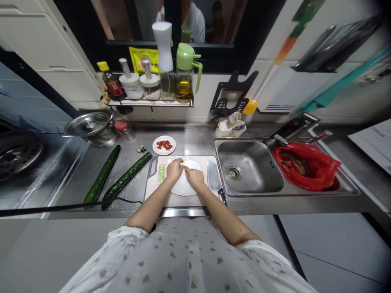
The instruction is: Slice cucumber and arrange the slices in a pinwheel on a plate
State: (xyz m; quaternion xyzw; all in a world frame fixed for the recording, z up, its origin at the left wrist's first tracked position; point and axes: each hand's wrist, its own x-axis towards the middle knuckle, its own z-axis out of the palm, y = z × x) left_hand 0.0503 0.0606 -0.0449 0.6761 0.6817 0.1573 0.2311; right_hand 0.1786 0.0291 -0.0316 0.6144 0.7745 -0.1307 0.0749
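Both hands rest over a white plate [183, 187] that lies on a white cutting board [152, 183]. My left hand [174, 169] has its fingers curled at the plate's far edge, and what they pinch is too small to name. My right hand [194, 176] is also curled beside it, fingertips touching near a pale bit at the plate's rim. A row of cucumber slices [161, 174] lies on the board just left of my left hand. A cleaver [214, 179] lies on the board's right side.
Two whole cucumbers [102, 175] [126, 179] lie left of the board, a black cable [61, 207] crossing near them. A small dish of red pieces [164, 145] sits behind the board. The sink [249, 171] with a red bag [305, 167] is right; a pot [91, 128] and condiment shelf [149, 101] stand behind.
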